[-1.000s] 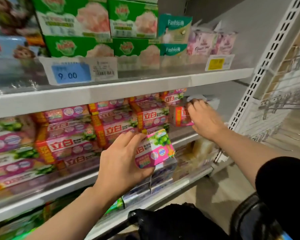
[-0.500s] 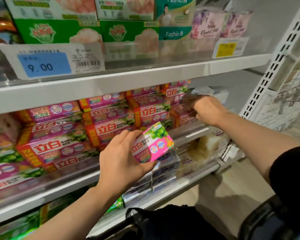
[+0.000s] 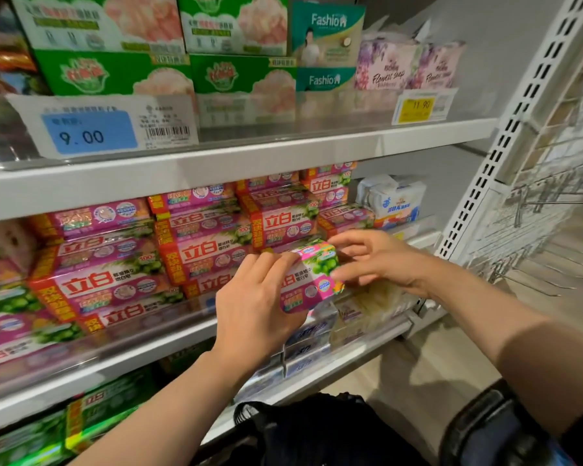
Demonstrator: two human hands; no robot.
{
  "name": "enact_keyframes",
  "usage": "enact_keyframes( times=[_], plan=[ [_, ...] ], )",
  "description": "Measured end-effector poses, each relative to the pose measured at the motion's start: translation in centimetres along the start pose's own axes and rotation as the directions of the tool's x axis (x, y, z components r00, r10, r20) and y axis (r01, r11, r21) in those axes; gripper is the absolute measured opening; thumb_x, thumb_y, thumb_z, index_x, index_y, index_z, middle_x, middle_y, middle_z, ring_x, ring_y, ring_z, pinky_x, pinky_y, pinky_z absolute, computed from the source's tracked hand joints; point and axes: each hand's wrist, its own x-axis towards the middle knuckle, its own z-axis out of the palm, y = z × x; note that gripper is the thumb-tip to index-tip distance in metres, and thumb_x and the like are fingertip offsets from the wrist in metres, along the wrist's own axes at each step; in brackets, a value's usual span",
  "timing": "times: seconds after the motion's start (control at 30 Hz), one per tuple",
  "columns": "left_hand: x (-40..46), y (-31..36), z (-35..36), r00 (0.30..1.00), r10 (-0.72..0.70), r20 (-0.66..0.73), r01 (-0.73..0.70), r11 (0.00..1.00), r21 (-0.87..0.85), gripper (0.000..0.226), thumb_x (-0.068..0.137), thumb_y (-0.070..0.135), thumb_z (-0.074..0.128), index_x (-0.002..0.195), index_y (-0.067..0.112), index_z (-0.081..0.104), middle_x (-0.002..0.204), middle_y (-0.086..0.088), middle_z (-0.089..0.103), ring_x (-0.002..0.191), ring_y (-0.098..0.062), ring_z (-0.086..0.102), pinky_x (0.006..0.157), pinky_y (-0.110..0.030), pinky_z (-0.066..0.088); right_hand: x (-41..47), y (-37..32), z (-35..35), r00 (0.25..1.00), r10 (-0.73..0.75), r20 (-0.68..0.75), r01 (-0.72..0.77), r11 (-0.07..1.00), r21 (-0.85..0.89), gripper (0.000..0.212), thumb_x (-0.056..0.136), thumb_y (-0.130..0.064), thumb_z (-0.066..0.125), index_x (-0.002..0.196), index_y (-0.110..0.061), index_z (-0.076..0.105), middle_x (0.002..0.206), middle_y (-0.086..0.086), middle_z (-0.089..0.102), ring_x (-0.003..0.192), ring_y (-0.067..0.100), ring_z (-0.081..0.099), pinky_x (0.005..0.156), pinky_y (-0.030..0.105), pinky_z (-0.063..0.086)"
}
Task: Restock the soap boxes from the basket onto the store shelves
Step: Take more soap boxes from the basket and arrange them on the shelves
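**Kid:** Pink and green, that's the soap box (image 3: 312,280) you've got! Where is it right now?

**Helper:** It's up in the air, just in front of the middle shelf (image 3: 182,334). Your left hand (image 3: 254,306) holds it from the near side, with the fingers (image 3: 276,260) curled over the top edge. Your right hand (image 3: 377,260) meets it at the far end. Two of its fingers touch the box above and below, like a light pinch, and the others are spread out.

**Kid:** So where should it go?

**Helper:** I think into the pink stacks (image 3: 212,243) of the same soap, behind the clear strip at the shelf's front. The box hides the spot itself, so I can't tell how much room there is.

**Kid:** What could go wrong?

**Helper:** A few things. The box is tilted, so if you push it in like that, a corner could bump the stack and knock a box loose. It could catch on the clear strip, too. And if your left hand lets go while your right hand only has that light pinch, the box could slip and fall to the floor.

**Kid:** And the basket?

**Helper:** I see something dark and black (image 3: 317,428) near the bottom, under your arms. It may be the basket, but I can't tell for sure. Watch your elbows don't bump it.
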Motion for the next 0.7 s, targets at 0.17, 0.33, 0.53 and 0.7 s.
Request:
enact_keyframes(
  times=[0.17,0.33,0.53,0.7],
  plan=[
    [0.3,0.7,0.8,0.996,0.068,-0.054,-0.070,0.997,-0.027,0.064,0.065,0.037,0.088,0.117,0.011,0.062,0.108,-0.001,0.063,0.095,-0.016,0.053,0.068,-0.022,0.045,0.1,0.5,0.5,0.995,-0.101,0.000,0.101,0.992,0.080,0.057,0.063,-0.004,0.085,0.114,-0.012,0.063,0.109,0.005,0.071,0.105,0.019,0.066,0.096,0.043,0.051],
    [0.5,-0.5,1.2,0.994,-0.105,0.034,0.109,0.986,-0.123,0.091,0.059,0.036,0.090,0.132,0.009,0.041,0.124,-0.009,0.053,0.111,-0.023,0.050,0.087,-0.027,0.043,0.3,1.4,-1.7,0.966,-0.201,-0.164,0.223,0.967,0.127,0.072,0.055,-0.007,0.084,0.122,-0.017,0.059,0.118,0.001,0.067,0.114,0.015,0.059,0.096,0.041,0.050],
    [-0.7,-3.2,2.7,0.952,0.021,0.305,-0.016,1.000,-0.020,0.076,0.062,0.021,0.090,0.129,0.010,0.055,0.115,-0.006,0.065,0.090,-0.027,0.068,0.067,-0.033,0.057,0.2,3.0,-4.7,0.941,-0.134,-0.311,0.254,0.887,0.385,0.069,0.054,0.004,0.075,0.119,-0.013,0.059,0.120,0.011,0.064,0.110,0.022,0.063,0.075,0.027,0.058],
    [-1.0,-3.6,3.4,0.930,0.057,0.362,-0.068,0.998,0.018,0.080,0.058,0.023,0.091,0.130,0.008,0.059,0.119,-0.005,0.066,0.092,-0.025,0.070,0.069,-0.032,0.058,1.0,3.8,-6.1,0.900,-0.013,-0.435,0.316,0.706,0.634,0.077,0.050,0.008,0.074,0.122,-0.009,0.055,0.123,0.015,0.060,0.101,0.023,0.067,0.065,0.023,0.057]
  ],
)
